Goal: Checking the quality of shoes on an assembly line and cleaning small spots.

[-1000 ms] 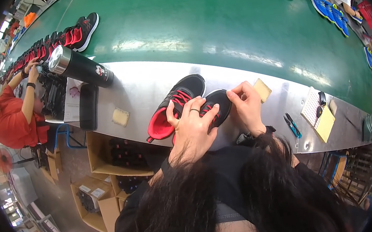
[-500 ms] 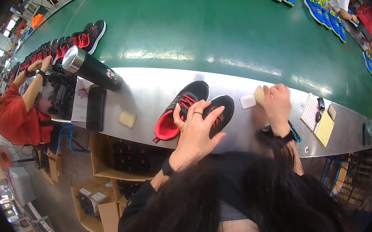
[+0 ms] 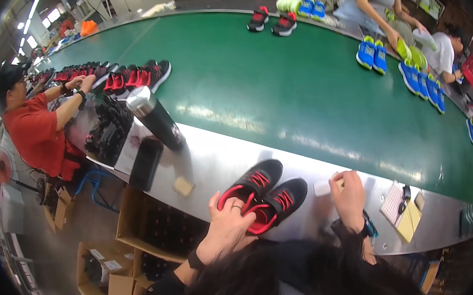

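Observation:
A pair of black sneakers with red laces and red lining stands side by side on the metal ledge: the left sneaker [image 3: 260, 176] and the right sneaker [image 3: 292, 194]. My left hand [image 3: 227, 223] is closed at their heel ends, its fingers hooked into the collars where the two shoes meet. Right of the shoes, my right hand [image 3: 350, 196] has its fingers closed round a small beige sponge [image 3: 340, 183], mostly hidden by them. Next to it lies a white rounded block [image 3: 322, 188]. Another beige sponge pad [image 3: 183, 186] rests left of the shoes.
Beyond the ledge runs a green conveyor belt [image 3: 223, 74] with rows of shoes. A black bottle [image 3: 159, 121] and a dark phone-like slab [image 3: 146, 164] are at left; a yellow pad [image 3: 409, 224] lies at right. Open cartons [image 3: 122, 292] stand below. Co-workers are around the belt.
My view has tilted up, showing more of the belt. My left hand has gone from spread over the shoes' laces to gripping their heel collars. The right hand stays beside the white block.

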`<state>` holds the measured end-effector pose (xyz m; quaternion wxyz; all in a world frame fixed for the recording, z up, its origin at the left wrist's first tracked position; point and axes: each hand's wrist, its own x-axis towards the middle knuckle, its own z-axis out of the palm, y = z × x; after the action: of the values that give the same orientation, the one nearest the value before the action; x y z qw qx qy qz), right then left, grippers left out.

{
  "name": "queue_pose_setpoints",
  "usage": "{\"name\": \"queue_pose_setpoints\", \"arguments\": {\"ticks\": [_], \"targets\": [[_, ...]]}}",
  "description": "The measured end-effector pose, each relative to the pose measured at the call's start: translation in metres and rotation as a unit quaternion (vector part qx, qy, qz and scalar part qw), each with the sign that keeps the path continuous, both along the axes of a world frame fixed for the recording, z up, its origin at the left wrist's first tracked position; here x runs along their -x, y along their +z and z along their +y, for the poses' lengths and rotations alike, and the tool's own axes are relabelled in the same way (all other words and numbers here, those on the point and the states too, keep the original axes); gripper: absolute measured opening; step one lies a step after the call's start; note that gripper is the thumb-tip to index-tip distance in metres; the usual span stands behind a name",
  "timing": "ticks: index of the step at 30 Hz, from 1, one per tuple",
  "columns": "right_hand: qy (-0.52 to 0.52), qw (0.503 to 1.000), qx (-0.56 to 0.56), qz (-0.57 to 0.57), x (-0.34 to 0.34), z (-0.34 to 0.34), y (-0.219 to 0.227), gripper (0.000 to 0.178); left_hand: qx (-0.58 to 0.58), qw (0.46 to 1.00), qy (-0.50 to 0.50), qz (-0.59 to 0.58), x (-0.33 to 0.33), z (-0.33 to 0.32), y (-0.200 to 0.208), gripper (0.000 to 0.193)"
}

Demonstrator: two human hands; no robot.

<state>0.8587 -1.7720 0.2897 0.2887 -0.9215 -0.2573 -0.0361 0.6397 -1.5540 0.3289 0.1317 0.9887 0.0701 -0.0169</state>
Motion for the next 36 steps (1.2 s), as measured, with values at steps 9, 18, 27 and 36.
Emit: {"name": "queue_pose_setpoints", "arguments": {"ticks": [9, 18, 27, 36], "targets": [[0.081, 0.994, -0.064, -0.044, -0.013, 0.025, 0.029, 0.014, 0.006, 0.974, 0.114, -0.193, -0.102, 0.129, 0.031, 0.039], [0.136, 0.987, -0.085, 0.001, -0.046, 0.053, 0.041, 0.017, -0.157, 0.862, 0.38, -0.295, -0.189, 0.167, 0.031, 0.047], [0.341, 0.857, 0.07, 0.381, -0.257, 0.231, 0.088, 0.03, 0.645, 0.743, 0.107, -0.141, -0.263, 0.069, -0.121, 0.017], [0.135, 0.835, -0.23, 0.481, -0.438, 0.471, -0.058, 0.041, 0.494, 0.856, 0.027, -0.152, -0.283, 0.05, -0.103, 0.011]]}}
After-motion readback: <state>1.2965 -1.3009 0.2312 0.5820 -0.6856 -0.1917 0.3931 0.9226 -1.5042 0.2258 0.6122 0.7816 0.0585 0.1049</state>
